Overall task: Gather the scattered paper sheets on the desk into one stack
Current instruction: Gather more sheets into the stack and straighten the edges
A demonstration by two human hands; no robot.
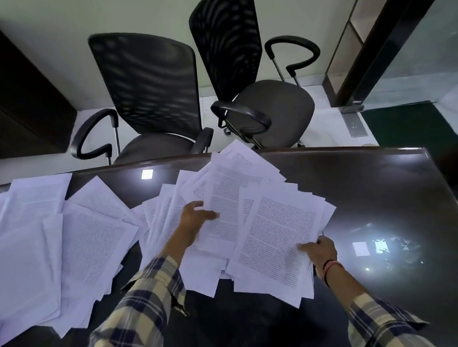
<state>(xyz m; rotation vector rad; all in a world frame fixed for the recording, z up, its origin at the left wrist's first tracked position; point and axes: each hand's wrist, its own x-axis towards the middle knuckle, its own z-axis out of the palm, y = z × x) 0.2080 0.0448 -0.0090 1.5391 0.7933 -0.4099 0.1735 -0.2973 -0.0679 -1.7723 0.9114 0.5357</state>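
Paper sheets [268, 225] overhanging desk [377, 202] far edge, both hands seemingly pinching them, right side bare

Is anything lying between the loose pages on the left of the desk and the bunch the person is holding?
Nothing visible does. The loose pages overlap right up to the held bunch, which the left hand and right hand grip. Only bare desk lies beyond.
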